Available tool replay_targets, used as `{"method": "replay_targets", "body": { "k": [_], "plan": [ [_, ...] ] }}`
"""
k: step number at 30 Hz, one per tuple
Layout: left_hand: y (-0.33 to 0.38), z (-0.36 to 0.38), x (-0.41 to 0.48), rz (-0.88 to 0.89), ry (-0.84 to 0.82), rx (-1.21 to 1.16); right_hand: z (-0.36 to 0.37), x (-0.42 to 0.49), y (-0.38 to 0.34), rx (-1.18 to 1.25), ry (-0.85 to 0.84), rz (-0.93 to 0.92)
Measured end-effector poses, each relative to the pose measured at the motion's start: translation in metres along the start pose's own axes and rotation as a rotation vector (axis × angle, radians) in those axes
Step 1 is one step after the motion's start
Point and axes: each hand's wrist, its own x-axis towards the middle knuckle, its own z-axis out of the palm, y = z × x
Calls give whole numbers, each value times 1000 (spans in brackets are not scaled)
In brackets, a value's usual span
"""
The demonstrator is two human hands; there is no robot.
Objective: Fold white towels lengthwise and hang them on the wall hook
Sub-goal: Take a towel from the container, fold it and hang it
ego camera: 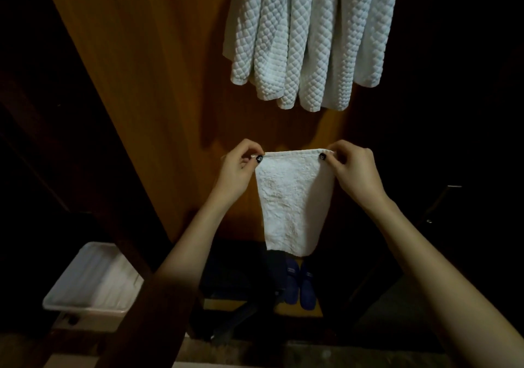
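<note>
A small white terry towel (293,203) hangs flat in front of me, folded into a narrow strip that tapers downward. My left hand (238,172) pinches its top left corner between thumb and fingers. My right hand (354,173) pinches the top right corner the same way, so the top edge is stretched level between both hands. Above, several white quilted towels (309,35) hang side by side against the wooden wall (158,64). The hook that holds them is out of the frame.
A white plastic tray (93,279) sits low at the left. A pair of dark blue slippers (300,285) lies on the floor below the towel, beside dark objects. The right side is in deep shadow.
</note>
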Motion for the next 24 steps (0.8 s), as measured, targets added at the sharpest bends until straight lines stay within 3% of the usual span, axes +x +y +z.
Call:
{"method": "replay_targets", "body": {
  "k": [7, 14, 21, 24],
  "plan": [
    [5, 2, 1, 12, -113, -49, 2, -6, 8, -15, -26, 67],
    [-10, 18, -4, -167, -175, 95, 11, -19, 10, 157, -103, 74],
    [-2, 34, -13, -24, -73, 72, 9, -24, -3, 298, -170, 107],
    [5, 38, -15, 27, -39, 6, 4, -21, -8, 332, -314, 153]
  ]
}}
